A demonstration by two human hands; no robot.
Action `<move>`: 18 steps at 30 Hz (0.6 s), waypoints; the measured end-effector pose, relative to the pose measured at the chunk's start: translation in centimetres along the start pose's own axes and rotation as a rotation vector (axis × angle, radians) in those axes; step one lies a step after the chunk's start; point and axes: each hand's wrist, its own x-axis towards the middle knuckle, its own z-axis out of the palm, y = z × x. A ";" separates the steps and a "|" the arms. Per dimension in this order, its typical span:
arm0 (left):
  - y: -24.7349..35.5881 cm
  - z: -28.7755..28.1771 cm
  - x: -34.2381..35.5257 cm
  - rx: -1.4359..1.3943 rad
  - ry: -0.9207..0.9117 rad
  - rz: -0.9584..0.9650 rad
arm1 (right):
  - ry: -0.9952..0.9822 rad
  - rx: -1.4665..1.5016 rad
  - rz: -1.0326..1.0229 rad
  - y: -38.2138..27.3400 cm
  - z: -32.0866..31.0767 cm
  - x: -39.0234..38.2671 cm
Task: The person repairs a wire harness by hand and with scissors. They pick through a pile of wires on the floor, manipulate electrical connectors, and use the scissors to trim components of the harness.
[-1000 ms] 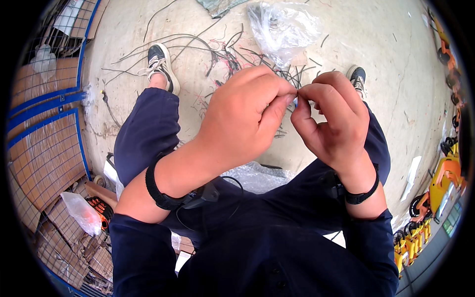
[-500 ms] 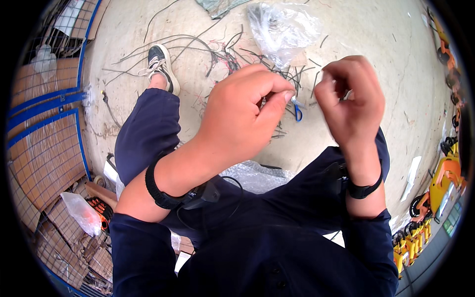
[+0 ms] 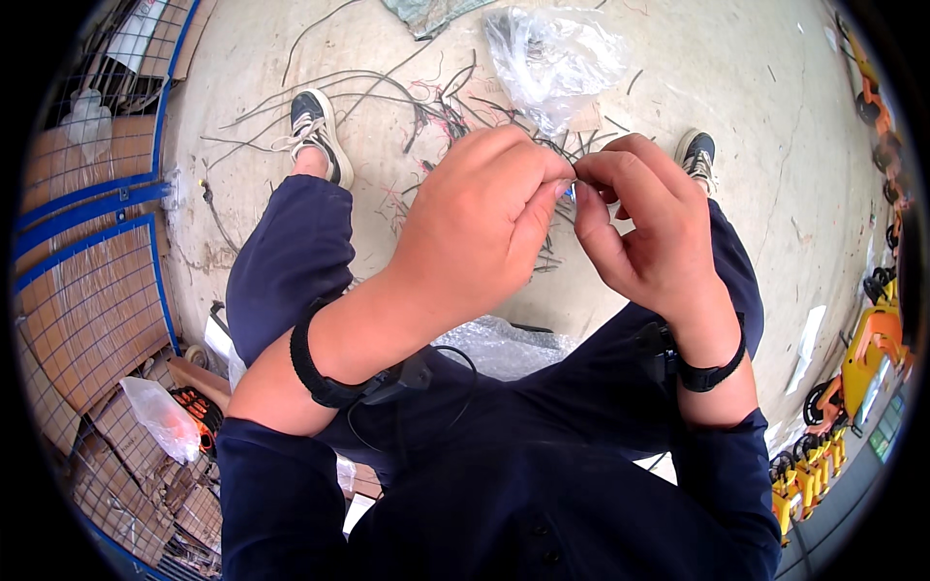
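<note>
Black and red wires [image 3: 451, 116] sprawl, thin and tangled

Left hand [image 3: 475, 213] and right hand [image 3: 654, 225] all but meet at the tips; gap between widens toward the body. Floor [image 3: 775, 223]: way open rightward from right shoe [image 3: 697, 153] to yellow machines [image 3: 869, 344] along its right edge. Cables [image 3: 451, 108] and clear plastic bag [image 3: 547, 63] obstruct toward far edge; blue mesh cage [image 3: 97, 211] bars left edge.

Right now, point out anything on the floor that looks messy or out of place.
Loose black cables and thin red wires lie tangled across the floor beyond the left hand and right hand, neither coiled nor bundled. Crumpled clear plastic lies beside them, like discarded wrapping. I see no spill.
</note>
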 end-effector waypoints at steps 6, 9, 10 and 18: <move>-0.4 0.0 0.0 0.090 0.002 0.093 | -0.009 -0.062 -0.050 0.0 0.3 -0.2; -0.3 -0.1 -0.1 0.071 -0.019 0.078 | -0.027 -0.068 -0.080 0.0 0.0 -0.1; -0.3 0.0 -0.2 0.045 -0.023 0.064 | -0.018 -0.065 -0.082 0.0 0.0 0.0; 0.4 0.1 0.0 -0.130 -0.040 -0.101 | 0.091 -0.051 -0.008 -0.2 0.2 0.2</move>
